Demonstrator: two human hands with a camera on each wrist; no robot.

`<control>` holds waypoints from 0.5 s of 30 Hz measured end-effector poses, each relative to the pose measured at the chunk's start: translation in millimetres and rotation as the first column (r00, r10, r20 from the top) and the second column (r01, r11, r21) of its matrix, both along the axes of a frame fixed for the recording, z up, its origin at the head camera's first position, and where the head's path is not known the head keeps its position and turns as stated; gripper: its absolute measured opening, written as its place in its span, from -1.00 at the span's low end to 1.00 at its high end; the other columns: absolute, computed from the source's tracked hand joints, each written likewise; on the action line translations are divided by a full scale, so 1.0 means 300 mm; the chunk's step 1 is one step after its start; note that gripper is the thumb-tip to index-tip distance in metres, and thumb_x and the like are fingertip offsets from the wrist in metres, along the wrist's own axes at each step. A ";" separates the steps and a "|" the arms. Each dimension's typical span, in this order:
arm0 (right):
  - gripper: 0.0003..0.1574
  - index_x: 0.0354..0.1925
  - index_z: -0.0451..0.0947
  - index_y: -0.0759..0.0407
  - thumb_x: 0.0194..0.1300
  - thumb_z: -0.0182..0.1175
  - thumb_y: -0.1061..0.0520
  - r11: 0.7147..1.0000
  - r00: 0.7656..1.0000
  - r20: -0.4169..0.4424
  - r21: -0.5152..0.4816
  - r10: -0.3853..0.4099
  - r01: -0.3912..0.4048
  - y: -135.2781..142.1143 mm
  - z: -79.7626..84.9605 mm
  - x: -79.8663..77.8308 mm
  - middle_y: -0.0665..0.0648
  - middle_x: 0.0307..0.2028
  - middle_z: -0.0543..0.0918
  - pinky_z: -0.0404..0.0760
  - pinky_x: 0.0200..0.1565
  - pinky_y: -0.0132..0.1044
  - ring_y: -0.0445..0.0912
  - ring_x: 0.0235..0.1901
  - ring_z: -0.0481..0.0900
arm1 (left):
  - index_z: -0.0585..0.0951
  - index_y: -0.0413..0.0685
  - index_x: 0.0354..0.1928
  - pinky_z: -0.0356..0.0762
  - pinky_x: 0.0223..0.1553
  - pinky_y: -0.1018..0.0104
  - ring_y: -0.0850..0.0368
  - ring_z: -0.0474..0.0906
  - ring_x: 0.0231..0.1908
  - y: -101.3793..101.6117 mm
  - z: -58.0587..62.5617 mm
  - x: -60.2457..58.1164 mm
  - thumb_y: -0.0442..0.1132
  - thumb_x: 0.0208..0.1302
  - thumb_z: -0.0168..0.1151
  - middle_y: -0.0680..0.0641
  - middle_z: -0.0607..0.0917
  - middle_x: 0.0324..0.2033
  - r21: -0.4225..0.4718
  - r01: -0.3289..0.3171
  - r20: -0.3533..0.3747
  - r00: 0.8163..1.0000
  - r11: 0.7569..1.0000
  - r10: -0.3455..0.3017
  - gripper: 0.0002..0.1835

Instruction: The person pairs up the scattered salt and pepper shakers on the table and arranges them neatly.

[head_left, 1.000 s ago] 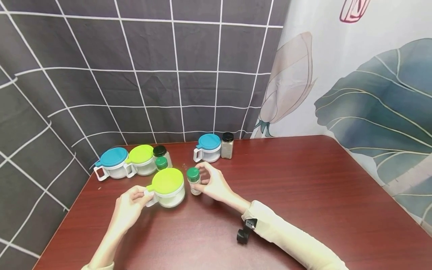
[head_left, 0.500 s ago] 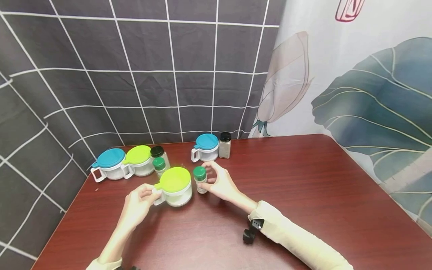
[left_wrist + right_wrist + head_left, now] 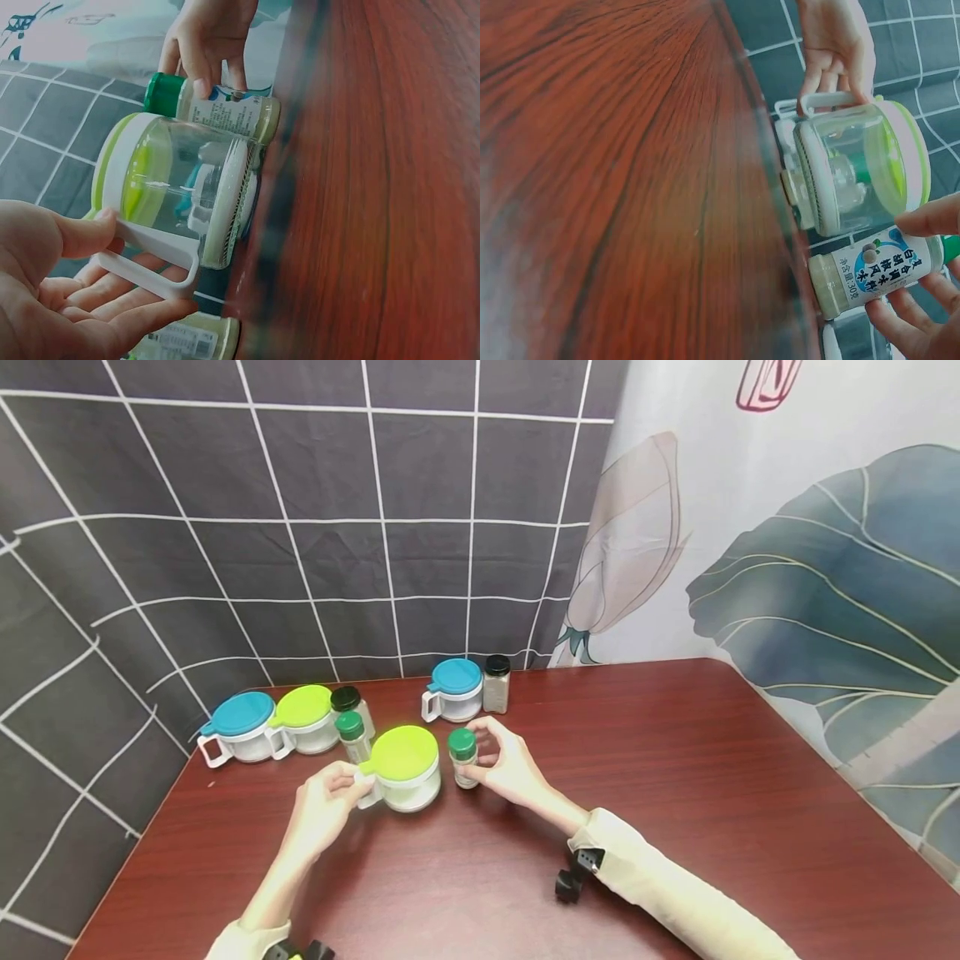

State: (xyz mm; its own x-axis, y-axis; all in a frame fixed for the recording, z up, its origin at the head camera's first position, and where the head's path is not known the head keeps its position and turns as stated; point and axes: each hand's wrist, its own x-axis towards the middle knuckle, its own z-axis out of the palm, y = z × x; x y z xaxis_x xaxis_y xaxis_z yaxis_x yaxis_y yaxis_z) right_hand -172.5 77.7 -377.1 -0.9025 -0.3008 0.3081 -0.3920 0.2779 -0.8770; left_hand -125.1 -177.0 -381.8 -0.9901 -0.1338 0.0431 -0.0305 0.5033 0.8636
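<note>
My left hand pinches the white handle of a clear seasoning jar with a lime-green lid. Just right of that jar, my right hand grips a small spice bottle with a green cap, fingers and thumb on opposite sides. Its white label faces the right wrist camera. Jar and bottle stand upright, close side by side, low over the table; whether their bases touch it I cannot tell. A second green-capped bottle stands behind the jar, partly hidden by it.
At the back left stand a blue-lidded jar, another lime-lidded jar and a black-capped bottle. Farther right, another blue-lidded jar stands beside a second black-capped bottle. The red-brown table meets a dark gridded curtain.
Both hands have moved to the right across the table, carrying the lime-lidded jar and green-capped bottle along together. Both grips are kept. The head view has shifted slightly.
</note>
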 end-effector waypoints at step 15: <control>-0.36 0.04 0.43 0.28 -0.04 0.42 0.37 0.998 0.998 -0.022 0.020 -0.053 0.054 0.079 -0.070 -0.058 0.33 -0.10 0.64 0.67 -0.10 -0.02 0.15 -0.16 0.67 | 0.64 -0.21 -0.21 0.59 -0.09 0.25 -0.07 0.67 -0.08 0.085 0.000 -0.055 -0.25 0.21 0.31 -0.24 0.74 -0.19 0.008 0.036 -0.053 0.998 0.999 -0.035 -0.82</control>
